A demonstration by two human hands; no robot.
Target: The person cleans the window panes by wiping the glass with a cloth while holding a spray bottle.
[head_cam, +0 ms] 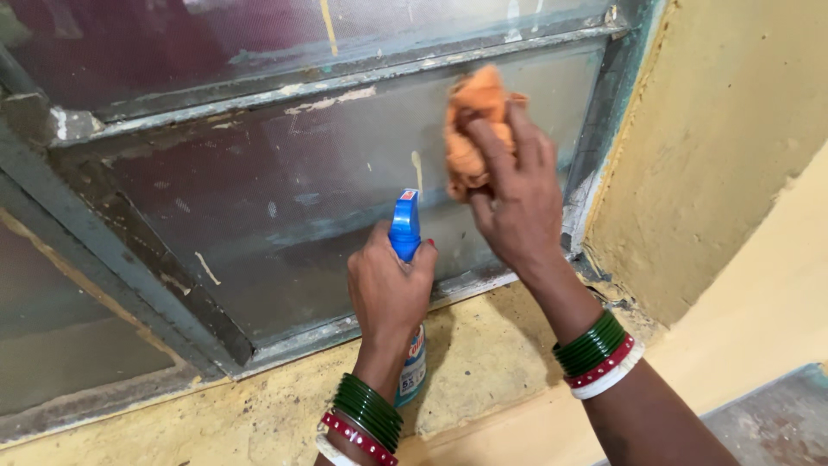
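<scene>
Spray bottle [405,250] mostly hidden: the left hand [388,289] covers its neck, the wrist blocks much of the body, only the blue nozzle above and a strip of labelled body below show. Orange cloth [470,138] partly hidden under the right hand's [517,207] fingers. Both forearms cut off at the bottom edge. Pane [328,198] dull, smeared, hard to see through. Left hand clenched around the bottle, held upright near the lower frame [345,328], nozzle facing the glass. Right hand raised higher, grasping the bunched cloth, pressing it flat against the pane near the right frame edge. Green and red bangles [595,349] on both wrists. Yellow wall [724,147] alongside.
</scene>
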